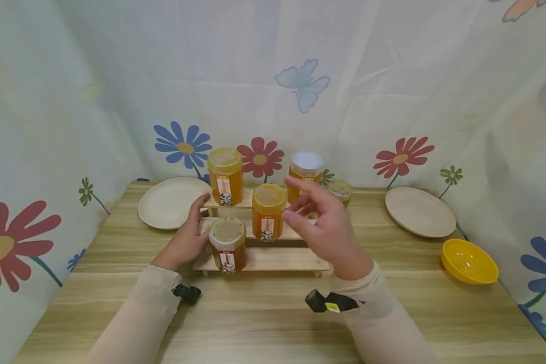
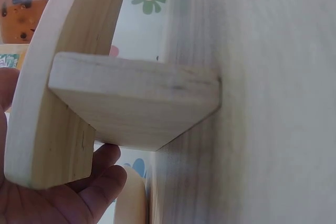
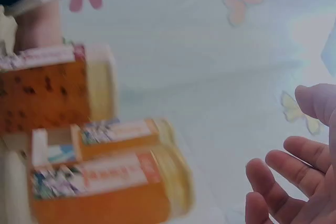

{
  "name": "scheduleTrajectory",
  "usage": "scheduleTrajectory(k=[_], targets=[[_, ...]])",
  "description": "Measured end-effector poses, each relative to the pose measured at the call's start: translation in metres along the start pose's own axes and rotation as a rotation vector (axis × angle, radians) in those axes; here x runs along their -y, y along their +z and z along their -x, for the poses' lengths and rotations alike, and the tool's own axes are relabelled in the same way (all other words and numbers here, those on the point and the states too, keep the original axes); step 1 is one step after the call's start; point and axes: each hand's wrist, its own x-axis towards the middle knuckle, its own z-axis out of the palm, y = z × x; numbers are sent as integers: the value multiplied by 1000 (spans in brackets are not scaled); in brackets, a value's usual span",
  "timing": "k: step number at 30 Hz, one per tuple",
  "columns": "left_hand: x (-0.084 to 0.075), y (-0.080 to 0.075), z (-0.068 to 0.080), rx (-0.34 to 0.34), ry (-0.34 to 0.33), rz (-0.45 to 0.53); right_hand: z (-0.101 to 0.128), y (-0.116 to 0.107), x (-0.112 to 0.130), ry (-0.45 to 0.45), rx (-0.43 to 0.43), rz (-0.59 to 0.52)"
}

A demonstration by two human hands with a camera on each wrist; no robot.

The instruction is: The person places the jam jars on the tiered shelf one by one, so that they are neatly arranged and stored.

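Observation:
A stepped wooden rack [image 1: 277,259] stands mid-table with several honey jars on it. One jar [image 1: 227,244] is on the lowest step, one [image 1: 268,212] on the middle step, and two [image 1: 225,176] [image 1: 306,174] on the top step. My left hand [image 1: 186,237] holds the rack's left end. In the left wrist view my left hand's [image 2: 58,198] thumb and fingers lie either side of the rack's side board [image 2: 47,103]. My right hand [image 1: 318,222] hovers open above the rack's right half, beside the middle jar, holding nothing. In the right wrist view its fingers [image 3: 294,182] are spread, with jars [image 3: 105,182] blurred to the left.
A small jar [image 1: 340,191] stands behind the rack on the right. Pale plates lie at back left [image 1: 170,202] and back right [image 1: 419,211]. A yellow bowl [image 1: 468,261] sits near the table's right edge. Flowered curtains enclose the wooden table [image 1: 264,313].

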Motion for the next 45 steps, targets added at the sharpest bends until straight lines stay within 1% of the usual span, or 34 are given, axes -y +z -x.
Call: scheduleTrajectory(k=[7, 9, 11, 16, 20, 27, 33, 36, 39, 41, 45], targets=[[1, 0, 0, 2, 5, 1, -7, -38, -13, 80, -155, -55], [1, 0, 0, 2, 5, 2, -9, -47, -19, 101, -197, -34], [0, 0, 0, 3, 1, 3, -11, -54, -27, 129, -229, 11], [-2, -1, 1, 10, -12, 3, -14, -71, -48, 234, -278, 136], [-3, -1, 1, 11, -14, 3, -16, -80, -64, 333, -285, 182], [-3, -1, 2, 9, -30, -9, -17, -88, -107, 494, -248, 150], [-2, -1, 2, 5, -45, -31, -12, -89, -144, 595, -212, 143], [-1, -1, 2, 3, -38, -33, -9, -87, -158, 633, -175, 167], [-1, -1, 1, 1, -28, -33, -6, -85, -169, 650, -140, 193], [-2, -1, 1, -1, -24, -36, -5, -83, -174, 644, -128, 210], [-2, 0, 1, -1, -22, -41, -5, -80, -180, 623, -138, 230]])
